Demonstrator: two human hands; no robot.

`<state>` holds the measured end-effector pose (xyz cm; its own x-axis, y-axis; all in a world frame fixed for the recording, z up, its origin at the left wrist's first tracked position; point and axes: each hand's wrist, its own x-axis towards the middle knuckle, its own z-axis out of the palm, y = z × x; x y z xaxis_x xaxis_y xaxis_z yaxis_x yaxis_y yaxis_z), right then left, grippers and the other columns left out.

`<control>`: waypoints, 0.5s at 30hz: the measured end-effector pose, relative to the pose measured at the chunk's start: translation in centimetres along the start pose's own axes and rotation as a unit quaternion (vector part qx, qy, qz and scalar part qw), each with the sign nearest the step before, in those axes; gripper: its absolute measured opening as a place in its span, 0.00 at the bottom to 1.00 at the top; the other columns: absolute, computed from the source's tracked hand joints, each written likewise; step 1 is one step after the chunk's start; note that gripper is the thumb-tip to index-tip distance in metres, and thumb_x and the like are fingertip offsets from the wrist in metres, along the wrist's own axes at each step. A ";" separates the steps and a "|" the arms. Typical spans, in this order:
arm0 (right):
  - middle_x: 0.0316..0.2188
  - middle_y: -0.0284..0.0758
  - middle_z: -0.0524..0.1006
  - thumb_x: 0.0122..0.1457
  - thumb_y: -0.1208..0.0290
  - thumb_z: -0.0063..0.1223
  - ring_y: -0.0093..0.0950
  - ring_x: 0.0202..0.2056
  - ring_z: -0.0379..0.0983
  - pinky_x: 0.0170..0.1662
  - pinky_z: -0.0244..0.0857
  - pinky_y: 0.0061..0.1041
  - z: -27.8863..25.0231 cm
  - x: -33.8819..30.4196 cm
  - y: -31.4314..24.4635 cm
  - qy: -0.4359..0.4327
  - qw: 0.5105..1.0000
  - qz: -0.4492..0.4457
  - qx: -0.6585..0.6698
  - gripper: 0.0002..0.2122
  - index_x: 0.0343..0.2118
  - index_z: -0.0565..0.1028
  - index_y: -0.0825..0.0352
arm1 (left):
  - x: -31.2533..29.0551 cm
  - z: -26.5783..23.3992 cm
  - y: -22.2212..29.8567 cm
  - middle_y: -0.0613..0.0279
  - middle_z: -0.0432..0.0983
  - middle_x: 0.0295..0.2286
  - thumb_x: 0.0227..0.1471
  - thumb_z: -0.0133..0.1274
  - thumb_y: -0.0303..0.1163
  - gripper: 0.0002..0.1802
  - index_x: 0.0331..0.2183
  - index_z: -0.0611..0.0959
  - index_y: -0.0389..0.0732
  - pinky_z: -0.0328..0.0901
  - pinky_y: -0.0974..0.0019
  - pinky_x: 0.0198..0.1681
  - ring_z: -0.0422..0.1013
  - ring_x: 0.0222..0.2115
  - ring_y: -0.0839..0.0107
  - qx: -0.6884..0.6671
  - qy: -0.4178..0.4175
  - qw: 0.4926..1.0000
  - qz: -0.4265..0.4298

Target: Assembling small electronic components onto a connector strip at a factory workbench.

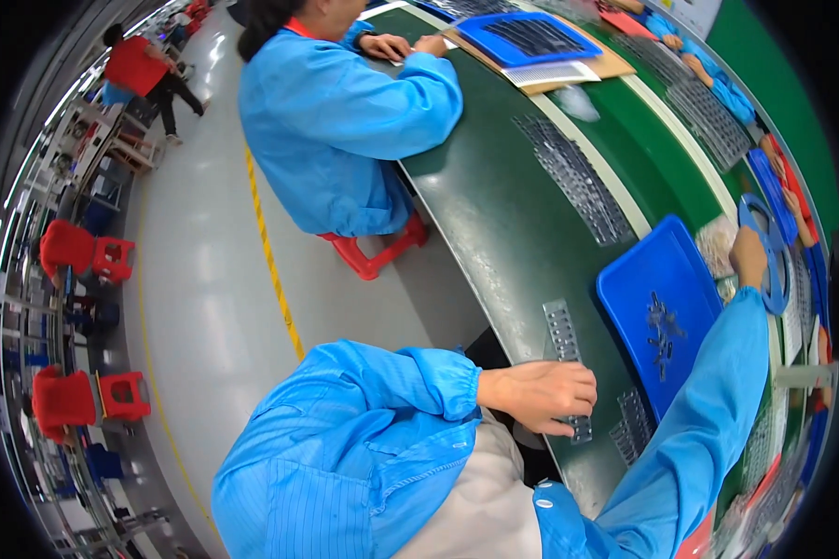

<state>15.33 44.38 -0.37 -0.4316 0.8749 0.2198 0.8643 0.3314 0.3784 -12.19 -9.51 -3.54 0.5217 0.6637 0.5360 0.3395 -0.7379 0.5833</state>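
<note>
My left hand (543, 393) lies across a narrow clear plastic strip tray (560, 326) at the near edge of the green table, its fingers curled over the strip's middle. Both ends of the strip, with their row of small pockets, stick out past the hand. My right arm reaches far to the right. There my right hand (749, 256) is closed on the rim of a blue reel (772, 244); its fingertips are partly hidden. Between my hands sits a blue tray (636, 272) with a loose pile of small dark and clear parts (664, 334) in it.
More clear strip trays (632, 427) lie beside the blue tray, and a stack of them (578, 182) lies farther up the table. A co-worker in a blue jacket (345, 112) sits at the far left on a red stool (373, 256). Another blue tray (531, 39) stands beyond.
</note>
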 end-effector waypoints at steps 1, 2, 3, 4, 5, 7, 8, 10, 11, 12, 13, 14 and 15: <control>0.47 0.54 0.82 0.66 0.73 0.46 0.55 0.48 0.80 0.48 0.75 0.53 0.0 -0.8 1.1 0.020 1.000 -0.004 -0.001 0.11 0.47 0.78 0.67 | 0.0 0.0 0.0 0.55 0.77 0.42 0.52 0.68 0.38 0.19 0.41 0.83 0.38 0.70 0.52 0.54 0.73 0.48 0.54 -0.011 -0.004 1.000 0.011; 0.45 0.53 0.83 0.67 0.71 0.47 0.54 0.46 0.81 0.47 0.75 0.52 0.6 -2.3 3.3 0.031 0.999 0.001 -0.009 0.11 0.46 0.79 0.66 | 0.1 -0.1 0.0 0.55 0.77 0.42 0.51 0.68 0.38 0.19 0.41 0.83 0.38 0.71 0.52 0.53 0.74 0.48 0.54 -0.021 -0.014 1.000 0.017; 0.45 0.52 0.83 0.67 0.71 0.46 0.53 0.46 0.81 0.48 0.75 0.53 -3.2 -2.3 -0.2 0.036 0.999 -0.019 0.008 0.12 0.47 0.79 0.65 | -0.1 -0.3 -0.2 0.55 0.77 0.42 0.50 0.69 0.37 0.19 0.41 0.83 0.37 0.72 0.52 0.52 0.74 0.48 0.53 -0.020 -0.007 1.000 0.002; 0.51 0.56 0.81 0.68 0.73 0.44 0.54 0.50 0.81 0.51 0.75 0.53 -5.6 -2.5 -1.1 -0.007 1.000 0.025 0.006 0.15 0.53 0.77 0.67 | 0.0 -0.6 -0.1 0.54 0.78 0.42 0.50 0.70 0.37 0.20 0.41 0.84 0.37 0.72 0.52 0.52 0.75 0.48 0.53 -0.009 -0.001 1.000 0.004; 0.50 0.57 0.82 0.69 0.71 0.42 0.55 0.49 0.81 0.51 0.75 0.54 -7.5 -3.5 -1.9 0.055 0.997 0.044 0.039 0.17 0.56 0.77 0.67 | 0.0 -1.0 -0.1 0.54 0.79 0.42 0.49 0.70 0.36 0.20 0.42 0.84 0.37 0.73 0.52 0.51 0.76 0.48 0.53 0.000 0.005 1.000 0.007; 0.46 0.56 0.84 0.72 0.69 0.44 0.49 0.44 0.84 0.46 0.78 0.49 -5.6 -4.6 3.9 0.072 0.996 0.053 -0.003 0.13 0.50 0.78 0.70 | 0.3 -1.1 -0.1 0.55 0.79 0.43 0.48 0.70 0.38 0.20 0.40 0.85 0.37 0.71 0.53 0.55 0.74 0.50 0.54 0.005 -0.028 0.999 0.018; 0.31 0.53 0.84 0.54 0.69 0.61 0.50 0.36 0.84 0.41 0.77 0.47 -7.5 -4.2 0.2 0.193 0.975 0.100 0.056 0.11 0.33 0.85 0.72 | 0.1 -1.3 0.3 0.56 0.80 0.44 0.48 0.70 0.38 0.21 0.42 0.85 0.37 0.71 0.53 0.55 0.74 0.51 0.54 0.026 -0.017 1.000 0.000; 0.30 0.49 0.84 0.55 0.69 0.63 0.45 0.33 0.83 0.38 0.77 0.42 -13.0 -6.7 -2.7 0.109 0.970 0.123 0.179 0.10 0.33 0.85 0.72 | -0.1 -1.5 0.1 0.56 0.80 0.45 0.48 0.70 0.39 0.23 0.43 0.85 0.37 0.71 0.53 0.55 0.74 0.51 0.55 0.031 -0.015 0.999 -0.007; 0.28 0.45 0.85 0.57 0.69 0.65 0.39 0.30 0.83 0.36 0.78 0.38 -14.5 -8.6 -2.1 0.052 0.939 0.148 0.306 0.10 0.34 0.84 0.72 | 0.1 -1.5 0.0 0.56 0.80 0.46 0.48 0.71 0.39 0.24 0.45 0.85 0.37 0.71 0.53 0.55 0.74 0.51 0.55 0.033 -0.027 0.999 -0.004; 0.28 0.45 0.85 0.57 0.69 0.65 0.39 0.30 0.83 0.36 0.78 0.38 -14.0 -10.7 -0.5 0.044 0.940 0.168 0.294 0.10 0.34 0.84 0.72 | 0.3 -1.2 0.0 0.56 0.80 0.47 0.48 0.71 0.39 0.25 0.46 0.85 0.37 0.71 0.53 0.55 0.74 0.51 0.54 0.036 -0.039 0.999 -0.001; 0.29 0.41 0.84 0.59 0.70 0.66 0.33 0.30 0.82 0.35 0.77 0.33 -13.6 -12.6 0.8 0.052 0.844 0.176 0.503 0.09 0.36 0.84 0.71 | 0.6 -1.0 0.1 0.56 0.80 0.48 0.48 0.71 0.40 0.26 0.47 0.85 0.37 0.70 0.53 0.56 0.73 0.51 0.54 0.042 -0.049 0.998 -0.001; 0.30 0.37 0.84 0.60 0.71 0.67 0.27 0.30 0.80 0.34 0.76 0.28 -14.1 -14.2 0.5 0.064 0.702 0.170 0.688 0.08 0.38 0.83 0.69 | 0.8 -0.8 0.3 0.56 0.80 0.48 0.48 0.71 0.40 0.26 0.47 0.85 0.37 0.70 0.53 0.56 0.73 0.51 0.54 0.031 -0.055 0.998 0.003; 0.32 0.37 0.84 0.63 0.73 0.66 0.25 0.31 0.80 0.34 0.75 0.26 -14.7 -16.5 0.5 0.069 0.664 0.147 0.729 0.06 0.39 0.82 0.68 | 1.1 -0.6 0.5 0.56 0.79 0.49 0.48 0.71 0.40 0.27 0.48 0.85 0.38 0.70 0.53 0.56 0.73 0.52 0.54 0.041 -0.064 0.997 -0.002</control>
<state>19.08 24.92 9.42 -0.1201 0.9703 0.2099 0.2035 0.2311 -0.9514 -11.93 -9.06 -2.30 0.6145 0.6492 0.4484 0.4014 -0.7465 0.5306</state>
